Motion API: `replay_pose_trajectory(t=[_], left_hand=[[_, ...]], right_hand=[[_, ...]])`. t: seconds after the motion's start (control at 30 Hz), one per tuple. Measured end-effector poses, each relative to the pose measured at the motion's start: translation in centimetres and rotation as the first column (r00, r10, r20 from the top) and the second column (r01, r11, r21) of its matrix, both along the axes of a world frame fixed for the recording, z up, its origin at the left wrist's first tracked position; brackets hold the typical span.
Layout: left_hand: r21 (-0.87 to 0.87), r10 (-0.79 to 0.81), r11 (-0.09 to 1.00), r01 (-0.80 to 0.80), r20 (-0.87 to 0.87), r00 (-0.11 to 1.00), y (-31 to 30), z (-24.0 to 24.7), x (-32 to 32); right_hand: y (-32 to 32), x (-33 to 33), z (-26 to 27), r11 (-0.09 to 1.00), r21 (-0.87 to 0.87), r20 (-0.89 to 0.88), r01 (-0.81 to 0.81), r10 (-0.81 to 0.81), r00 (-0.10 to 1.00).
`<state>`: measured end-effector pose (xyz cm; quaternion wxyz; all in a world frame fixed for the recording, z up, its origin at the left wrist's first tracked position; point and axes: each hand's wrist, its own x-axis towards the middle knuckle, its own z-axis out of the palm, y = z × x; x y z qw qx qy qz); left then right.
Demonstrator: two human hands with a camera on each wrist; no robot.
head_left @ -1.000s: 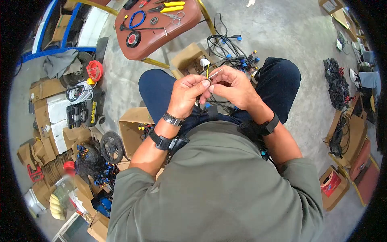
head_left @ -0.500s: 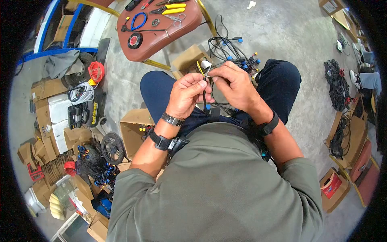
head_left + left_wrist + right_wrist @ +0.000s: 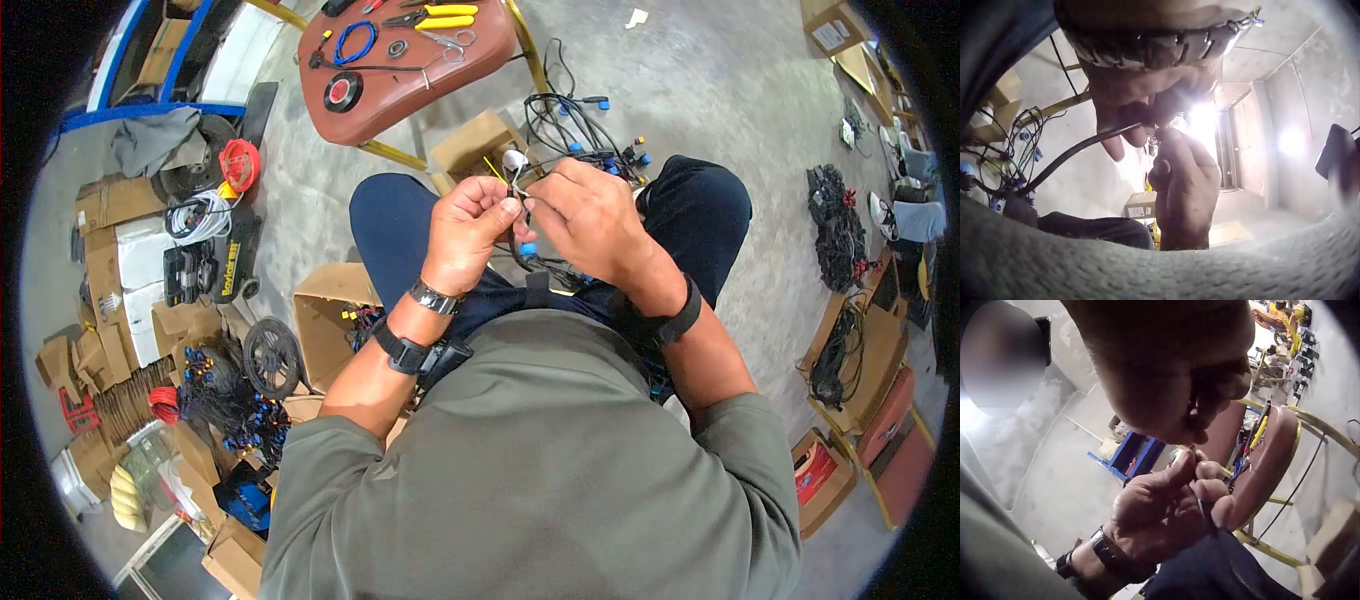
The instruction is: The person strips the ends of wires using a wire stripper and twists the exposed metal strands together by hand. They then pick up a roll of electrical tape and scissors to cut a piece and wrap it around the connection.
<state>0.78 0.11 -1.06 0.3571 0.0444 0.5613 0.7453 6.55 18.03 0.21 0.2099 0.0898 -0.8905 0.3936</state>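
My left hand (image 3: pixel 462 235) pinches a black cable (image 3: pixel 1079 147) near its end, between thumb and fingers. From that end a thin yellow wire (image 3: pixel 494 167) sticks out toward the upper left. Pale, silvery strands (image 3: pixel 517 180) stand beside it. Close against the left fingertips, my right hand (image 3: pixel 592 215) pinches the strands, its back turned up in the head view. The right wrist view has the two hands' fingertips meeting, with the cable (image 3: pixel 1202 512) running down across the left fingers. From there the cable hangs toward the floor.
A brown padded chair seat (image 3: pixel 425 95) ahead holds yellow-handled pliers (image 3: pixel 445 20), scissors (image 3: pixel 455 45), black tape (image 3: pixel 343 92) and blue wire (image 3: pixel 355 43). Black cables with blue connectors (image 3: pixel 585 135) lie on the floor by a small cardboard box (image 3: pixel 470 145). Boxes and wire bundles stand left.
The yellow wire has gone from upright to leaning left, apart from the pale strands. My right hand has turned its back upward and its fingertips have come down to the cable end.
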Motion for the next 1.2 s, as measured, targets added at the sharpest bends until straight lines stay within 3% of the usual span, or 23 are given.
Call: replay_pose_trajectory(t=[0.13, 0.3, 0.43, 0.67, 0.83, 1.03, 1.17, 1.2], left_hand=[[-0.032, 0.038, 0.999, -0.042, -0.124, 0.992, -0.3, -0.5, 0.0], [-0.069, 0.083, 0.993, -0.096, -0.174, 0.981, -0.1, 1.4, 0.4], [0.005, 0.062, 0.998, -0.062, -0.084, 0.995, -0.7, 0.4, 0.3], [0.091, 0.0, 0.996, -0.003, 0.033, 0.999, -1.2, 1.3, 0.6], [0.115, -0.026, 0.993, 0.022, 0.032, 0.999, -1.4, 0.6, 0.4], [0.073, 0.09, 0.994, -0.087, -0.039, 0.995, -0.9, 0.4, 0.2], [0.009, 0.105, 0.994, -0.105, -0.144, 0.984, -0.7, -0.1, 0.1], [-0.018, 0.092, 0.995, -0.097, -0.192, 0.977, -0.7, -0.1, 0.2]], right_hand=[[-0.7, -0.7, 0.6, 0.997, 0.072, -0.061, -0.029, 0.034, 0.998], [-0.7, -0.6, 0.7, 0.994, -0.101, -0.051, -0.044, 0.039, 0.998], [-0.2, -0.4, 0.7, 0.966, -0.255, -0.029, -0.03, 0.024, 0.999], [0.1, -0.3, -0.3, 0.898, -0.438, 0.186, 0.035, 0.052, 0.981], [-0.2, -0.7, -1.4, 0.83, -0.553, 0.243, 0.066, 0.085, 0.966], [-0.6, -0.1, -0.2, 0.91, -0.413, 0.188, 0.042, 0.04, 0.981], [-2.0, -0.7, 0.0, 0.972, -0.218, -0.108, -0.093, 0.071, 0.992], [-2.1, -0.7, 0.0, 0.973, -0.214, -0.101, -0.085, 0.064, 0.993]])
